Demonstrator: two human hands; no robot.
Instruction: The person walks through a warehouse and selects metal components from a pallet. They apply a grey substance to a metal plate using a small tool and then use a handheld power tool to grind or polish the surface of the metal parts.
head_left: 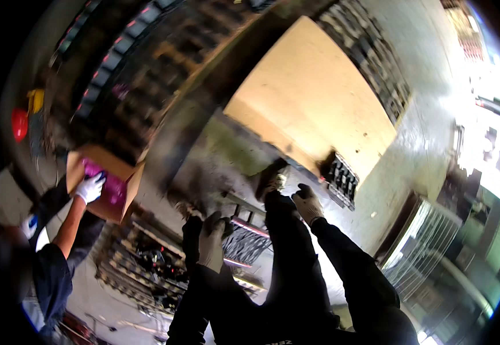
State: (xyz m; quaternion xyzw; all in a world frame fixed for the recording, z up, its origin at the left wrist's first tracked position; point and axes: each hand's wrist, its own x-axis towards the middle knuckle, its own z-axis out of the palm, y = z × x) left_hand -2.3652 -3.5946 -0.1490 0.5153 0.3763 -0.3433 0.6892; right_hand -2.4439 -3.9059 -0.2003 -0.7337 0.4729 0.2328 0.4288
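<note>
My left hand (211, 241), in a pale glove with dark fingertips, hangs in front of my left leg. Its fingers are loosely bent and apart, with nothing visible in them. My right hand (307, 204), gloved alike, hovers beside my right leg with its fingers apart and no object showing in it. Closest to the right hand is a black, ribbed metal part (342, 179), resting at the near corner of a large light-brown board (319, 98). A slatted metal rack or grate (246, 244) with reddish edges shows on the floor between my legs.
Rows of dark metal parts (371, 52) lie along the board's far side. More parts fill a long rack (163, 69) at upper left. A co-worker's gloved hand (91, 187) reaches into a cardboard box (132, 170) with purple plastic. Stacked pallets (140, 270) stand lower left; a wire cage (422, 247) right.
</note>
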